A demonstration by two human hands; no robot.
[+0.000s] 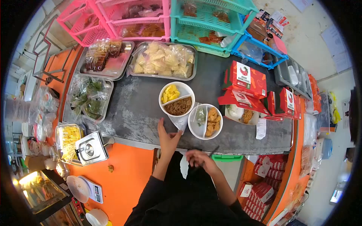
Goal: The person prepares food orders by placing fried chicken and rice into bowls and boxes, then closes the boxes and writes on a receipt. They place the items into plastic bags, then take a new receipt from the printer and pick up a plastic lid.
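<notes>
On the dark counter stands a round white bowl (177, 98) split by a divider, with yellow pieces on one side and brown minced food on the other. A white paper slip (179, 122) lies just below it, and my left hand (169, 137) touches that slip with its fingers apart. To the right is a second divided bowl (205, 121) holding a small green-filled bag and fried pieces. My right hand (200, 159) is below the counter's front edge, its fingers curled round a thin dark item (214, 151) that I cannot make out.
Metal trays with bagged crackers (162, 60), sauce packets (98, 56) and greens (92, 98) stand at the back left. Red boxes (245, 81) and an open food box (240, 113) are at the right. Pink and green racks (205, 32) line the back.
</notes>
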